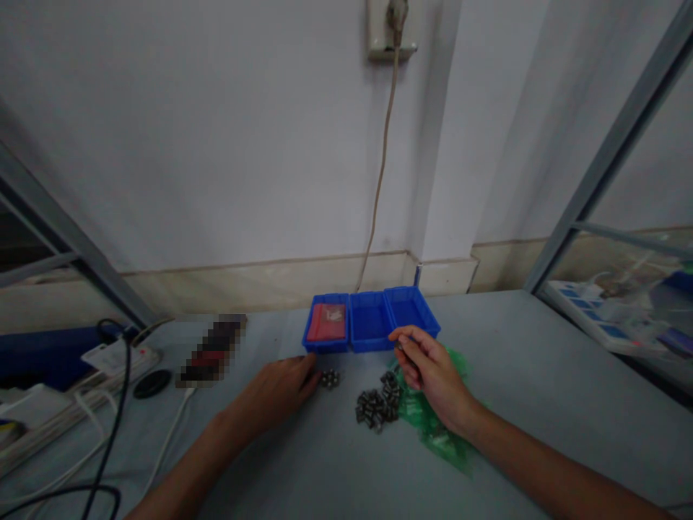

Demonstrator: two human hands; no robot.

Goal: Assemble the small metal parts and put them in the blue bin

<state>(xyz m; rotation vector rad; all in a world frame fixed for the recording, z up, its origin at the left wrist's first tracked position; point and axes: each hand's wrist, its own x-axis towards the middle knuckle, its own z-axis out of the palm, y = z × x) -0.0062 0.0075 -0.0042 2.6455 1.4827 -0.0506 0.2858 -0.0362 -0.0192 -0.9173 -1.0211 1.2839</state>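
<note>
My right hand is raised just in front of the blue bins, thumb and forefinger pinched on a small dark metal piece. Below it lies a loose heap of small metal cylinders, partly beside a crumpled green plastic bag that my right wrist hangs over. My left hand rests on the table, thumb and forefinger a little apart, its other fingers mostly hidden. Close to its thumb sits a smaller cluster of shiny metal pieces.
Three blue bins stand side by side: the left bin holds a red packet, beside the middle bin and right bin. A pixelated object with a white cable, a black disc and a power strip lie left.
</note>
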